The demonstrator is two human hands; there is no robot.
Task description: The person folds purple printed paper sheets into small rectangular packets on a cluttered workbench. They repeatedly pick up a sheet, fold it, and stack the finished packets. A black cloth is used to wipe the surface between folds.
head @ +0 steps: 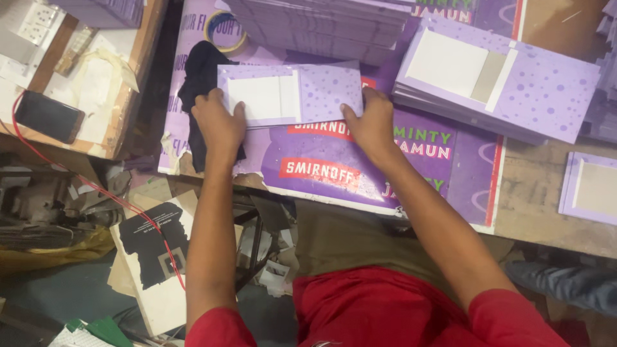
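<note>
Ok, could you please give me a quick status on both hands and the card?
Left hand and right hand pressing flat on purple card. Black cloth under left edge. Card stack sits right, apart.

the black cloth [200,77] lies partly under the purple card [292,95], and the stack [321,22] runs off the top edge.

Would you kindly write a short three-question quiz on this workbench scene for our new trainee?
1. True or false: both hands rest on the purple card.
2. What lies under the left hand: A) black cloth B) scissors C) a cup?
3. Which object lies beyond the card, beside the cloth?

Key: 1 true, the right hand presses its right end. 2 A. 3 the tape roll.
</note>
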